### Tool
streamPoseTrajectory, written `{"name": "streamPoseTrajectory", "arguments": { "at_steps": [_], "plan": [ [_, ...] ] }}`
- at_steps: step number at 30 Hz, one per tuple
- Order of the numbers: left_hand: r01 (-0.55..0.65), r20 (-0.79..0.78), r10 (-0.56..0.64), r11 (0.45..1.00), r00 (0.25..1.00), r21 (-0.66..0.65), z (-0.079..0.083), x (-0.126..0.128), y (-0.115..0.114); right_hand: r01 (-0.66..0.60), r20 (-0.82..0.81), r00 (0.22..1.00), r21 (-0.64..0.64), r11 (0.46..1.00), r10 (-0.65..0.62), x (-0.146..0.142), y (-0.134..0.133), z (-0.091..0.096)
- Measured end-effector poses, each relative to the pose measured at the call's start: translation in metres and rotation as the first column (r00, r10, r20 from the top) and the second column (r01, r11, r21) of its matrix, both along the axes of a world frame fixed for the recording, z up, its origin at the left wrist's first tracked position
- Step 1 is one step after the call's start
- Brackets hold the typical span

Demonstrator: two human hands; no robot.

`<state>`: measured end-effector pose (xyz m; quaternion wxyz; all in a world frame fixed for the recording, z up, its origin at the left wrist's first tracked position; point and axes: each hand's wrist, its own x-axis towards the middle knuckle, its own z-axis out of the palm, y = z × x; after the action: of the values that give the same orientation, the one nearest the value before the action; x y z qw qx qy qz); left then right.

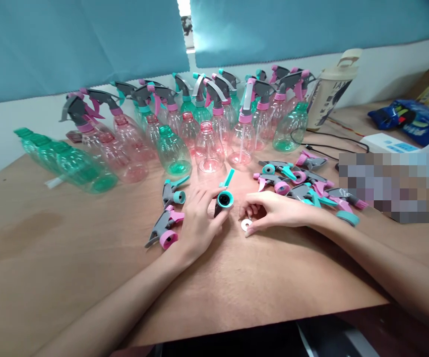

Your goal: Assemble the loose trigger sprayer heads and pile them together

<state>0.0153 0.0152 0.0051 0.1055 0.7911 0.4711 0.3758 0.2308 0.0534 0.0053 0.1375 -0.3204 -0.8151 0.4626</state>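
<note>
My left hand is closed around a grey and teal spray trigger head, its round collar turned up toward me. Between the thumb and fingers of my right hand is a small white washer, just right of that collar and apart from it. Left of my left hand lie a teal-collared spray head and a pink-collared one. To the right, beyond my right wrist, is a pile of several pink and teal spray heads.
Clear green and pink bottles stand in rows at the back, many with spray heads on. A cream shaker bottle, black cable and blue packet are at the right. The table's front edge runs below my arms.
</note>
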Motion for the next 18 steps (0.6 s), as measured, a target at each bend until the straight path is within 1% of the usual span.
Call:
{"name": "streamPoseTrajectory", "arguments": {
  "at_steps": [8, 14, 18],
  "plan": [
    [-0.005, -0.029, 0.005, 1.0, 1.0, 0.013, -0.0001, -0.0011, -0.0002, -0.017, 0.023, 1.0, 0.053, 0.998, 0.016, -0.0015, 0.0005, 0.0018],
    [-0.019, -0.064, 0.02, 1.0, 0.998, 0.017, 0.0004, -0.0013, -0.0003, 0.028, -0.009, 1.0, 0.011, 1.0, -0.028, -0.0026, -0.0017, 0.0021],
    [-0.008, -0.081, 0.009, 1.0, 0.997, 0.014, -0.0004, -0.001, -0.0005, 0.006, -0.054, 0.999, 0.023, 1.0, -0.005, -0.0021, -0.0017, 0.0013]
  ]
}}
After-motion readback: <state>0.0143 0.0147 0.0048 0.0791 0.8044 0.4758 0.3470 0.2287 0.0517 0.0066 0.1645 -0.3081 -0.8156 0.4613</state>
